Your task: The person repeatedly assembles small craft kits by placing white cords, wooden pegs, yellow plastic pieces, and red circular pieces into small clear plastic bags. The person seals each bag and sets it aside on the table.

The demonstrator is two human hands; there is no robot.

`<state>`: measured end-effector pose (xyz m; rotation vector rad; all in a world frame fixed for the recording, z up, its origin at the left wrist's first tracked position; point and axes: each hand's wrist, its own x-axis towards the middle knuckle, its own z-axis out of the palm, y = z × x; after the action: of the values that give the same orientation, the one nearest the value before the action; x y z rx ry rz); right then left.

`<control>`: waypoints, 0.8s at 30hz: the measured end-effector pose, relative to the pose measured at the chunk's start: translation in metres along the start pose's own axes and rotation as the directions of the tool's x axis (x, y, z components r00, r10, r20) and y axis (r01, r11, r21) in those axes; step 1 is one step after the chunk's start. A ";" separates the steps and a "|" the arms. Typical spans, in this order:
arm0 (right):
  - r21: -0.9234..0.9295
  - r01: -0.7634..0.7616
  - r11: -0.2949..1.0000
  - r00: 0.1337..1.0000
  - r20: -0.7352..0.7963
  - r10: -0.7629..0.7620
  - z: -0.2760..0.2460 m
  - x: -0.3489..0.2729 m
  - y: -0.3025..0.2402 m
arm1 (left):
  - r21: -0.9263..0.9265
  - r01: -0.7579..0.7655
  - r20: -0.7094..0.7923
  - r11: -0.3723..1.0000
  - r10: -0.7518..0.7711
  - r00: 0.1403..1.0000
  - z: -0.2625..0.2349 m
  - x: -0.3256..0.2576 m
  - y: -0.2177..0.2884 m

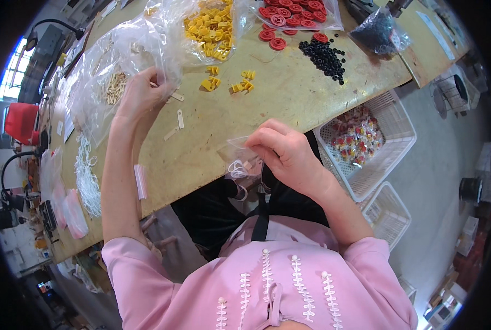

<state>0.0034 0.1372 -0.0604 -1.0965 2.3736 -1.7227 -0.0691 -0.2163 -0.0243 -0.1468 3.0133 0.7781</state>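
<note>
My right hand (285,153) pinches the top of a small clear plastic bag (242,159) over the table's near edge. Inside the bag show a looped white string and a small pale wooden piece. My left hand (145,94) is at the side of a large clear plastic bag (160,47), fingers closed on a small pale wooden strip, partly hidden by them. Just beyond its fingertips lies a wooden strip (177,97) with a hole. Two more strips, one of them this flat strip (180,119), rest on the table nearer to me.
Yellow plastic parts (208,30), red discs (295,14) and black rings (323,58) are at the back. White strings (86,176) and a pink-edged stack of bags (141,181) lie left. A white basket (402,137) with small filled bags stands right, below the table.
</note>
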 end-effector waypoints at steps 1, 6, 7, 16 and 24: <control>-0.005 -0.005 1.000 1.000 0.002 0.005 0.000 -0.001 -0.002 | 0.017 0.022 -0.002 1.000 -0.022 1.000 -0.001 -0.002 0.004; -0.016 -0.014 1.000 1.000 0.000 0.014 0.002 -0.008 -0.008 | 0.064 0.079 0.061 0.995 -0.083 0.995 -0.010 -0.005 0.019; -0.012 -0.003 1.000 1.000 0.001 0.003 0.002 -0.009 -0.009 | 0.023 0.050 0.077 0.998 -0.052 0.996 -0.012 -0.003 0.013; 0.030 0.063 0.998 0.996 0.054 -0.065 0.008 -0.011 -0.021 | -0.814 -0.061 -0.182 0.578 -0.154 0.971 0.013 -0.045 -0.015; -0.001 0.072 0.997 0.990 0.120 -0.071 0.026 -0.001 -0.020 | -0.727 -0.071 -0.276 0.683 -0.195 0.941 0.003 -0.030 -0.025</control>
<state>0.0253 0.1129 -0.0540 -1.2628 2.2956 -1.6213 -0.0368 -0.2344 -0.0377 -0.4303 2.7156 2.1078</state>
